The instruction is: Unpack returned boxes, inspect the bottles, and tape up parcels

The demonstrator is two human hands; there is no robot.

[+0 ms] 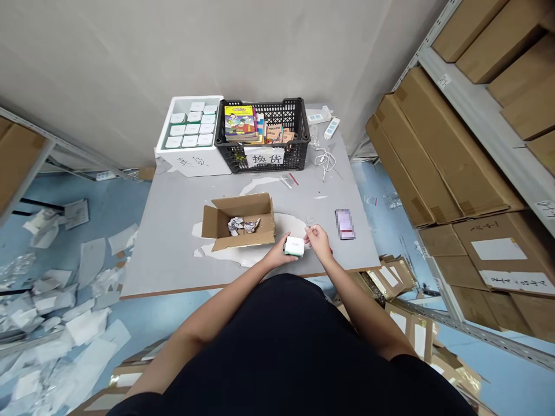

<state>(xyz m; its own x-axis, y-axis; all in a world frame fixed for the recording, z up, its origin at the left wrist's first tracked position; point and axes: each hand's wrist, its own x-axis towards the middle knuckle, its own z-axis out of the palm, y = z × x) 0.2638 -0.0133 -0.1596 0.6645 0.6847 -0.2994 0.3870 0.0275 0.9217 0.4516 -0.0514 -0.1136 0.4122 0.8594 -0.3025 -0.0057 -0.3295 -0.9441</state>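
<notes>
My left hand (278, 254) is closed around a small white box with green sides (294, 246), held upright over the table's front part. My right hand (318, 240) is at the box's right edge, thumb and fingers pinched together. What the pinch holds, if anything, is too small to make out. Just above those fingers shows a thin, clear, curled scrap (310, 221). To the left of my hands stands an open cardboard box (243, 238), with crumpled printed paper (236, 225) inside it.
At the back, a white foam box (191, 163) holds several similar white-green boxes, beside a black crate (262, 163) of books. A phone (345, 224) and a white cable (325, 160) lie right. Shelves with cartons (442, 156) flank the table (160, 242); paper litters the floor.
</notes>
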